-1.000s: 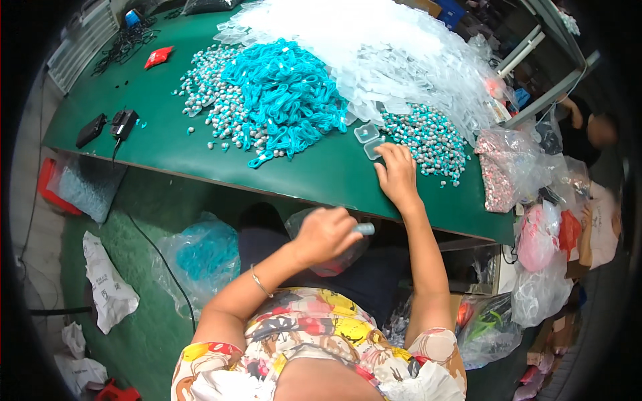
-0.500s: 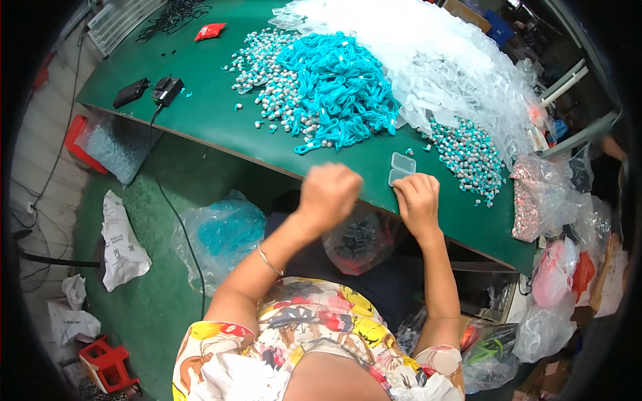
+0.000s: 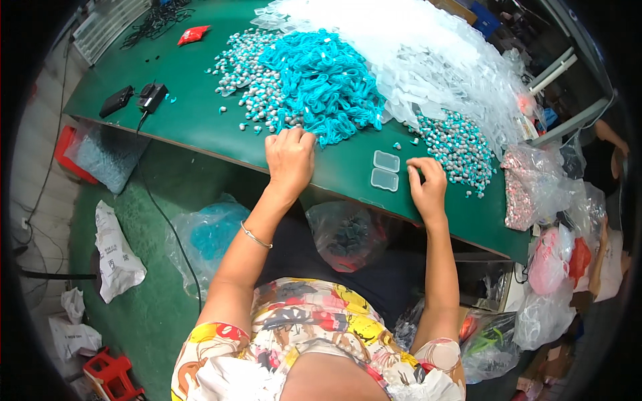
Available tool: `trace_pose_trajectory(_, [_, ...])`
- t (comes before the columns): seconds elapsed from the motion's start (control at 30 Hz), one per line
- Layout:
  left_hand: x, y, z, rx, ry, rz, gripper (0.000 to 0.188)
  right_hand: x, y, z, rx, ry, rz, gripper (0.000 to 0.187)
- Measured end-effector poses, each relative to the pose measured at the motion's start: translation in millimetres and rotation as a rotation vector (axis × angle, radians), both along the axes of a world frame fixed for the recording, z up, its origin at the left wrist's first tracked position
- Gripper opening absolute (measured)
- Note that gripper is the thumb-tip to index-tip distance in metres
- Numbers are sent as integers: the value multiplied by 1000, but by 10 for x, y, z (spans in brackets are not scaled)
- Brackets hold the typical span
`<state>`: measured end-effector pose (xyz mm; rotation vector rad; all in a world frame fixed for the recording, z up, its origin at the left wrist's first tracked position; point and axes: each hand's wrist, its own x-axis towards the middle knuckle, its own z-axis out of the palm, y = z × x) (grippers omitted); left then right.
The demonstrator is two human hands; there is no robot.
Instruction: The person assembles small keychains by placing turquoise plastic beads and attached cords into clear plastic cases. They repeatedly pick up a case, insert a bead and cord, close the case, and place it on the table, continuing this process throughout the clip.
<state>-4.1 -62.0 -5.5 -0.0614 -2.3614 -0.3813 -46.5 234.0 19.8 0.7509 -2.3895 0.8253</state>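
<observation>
Head view: left hand [image 3: 291, 157], fingers curled at the cord pile [image 3: 328, 87], hold impossible to tell; right hand [image 3: 428, 184], thumb and fingers apart, beside an open clear box [image 3: 385, 171] on the table [image 3: 187, 80]; possible fault, a hasty tug dragging tangled cords off

Place: a workshop. Evidence: the long green tabletop [image 3: 184, 70] carries bulk heaps of clear boxes [image 3: 438, 77], teal cords [image 3: 328, 87] and small beads [image 3: 460, 152]; filled plastic bags [image 3: 348, 235] sit below and beside it; white sacks [image 3: 117, 257] rest on the floor [image 3: 155, 291]; another person [image 3: 611, 138] is visible at far right.
</observation>
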Motion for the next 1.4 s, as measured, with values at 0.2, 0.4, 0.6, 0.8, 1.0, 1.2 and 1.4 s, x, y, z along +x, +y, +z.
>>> trace_pose_trajectory(0.2, [22, 15, -2, 78, 26, -61, 8, -397, -98, -127, 37, -92, -66, 12])
trace_pose_trajectory(0.4, [99, 54, 9, 105, 12, -57, 5, -586, -191, -207, 151, -101, -86, 14])
trace_pose_trajectory(0.6, [206, 142, 58, 257, 50, -137, 18, -333, -60, -112, -79, -165, -89, 18])
trace_pose_trajectory(0.8, [154, 383, 1, 647, 22, -382, 16, 126, -84, 46, -219, -279, -19, 17])
trace_pose_trajectory(1.0, [114, 708, 48, 772, -77, -540, 13, 277, -172, 14, -204, -275, 27, 18])
trace_pose_trajectory(1.2, [34, 920, 64, 576, -34, -593, 18, 275, -169, -65, -61, -217, -29, 17])
trace_pose_trajectory(1.4, [16, 977, 60, 322, -64, -579, 21, 258, -204, -81, 45, -229, -106, 17])
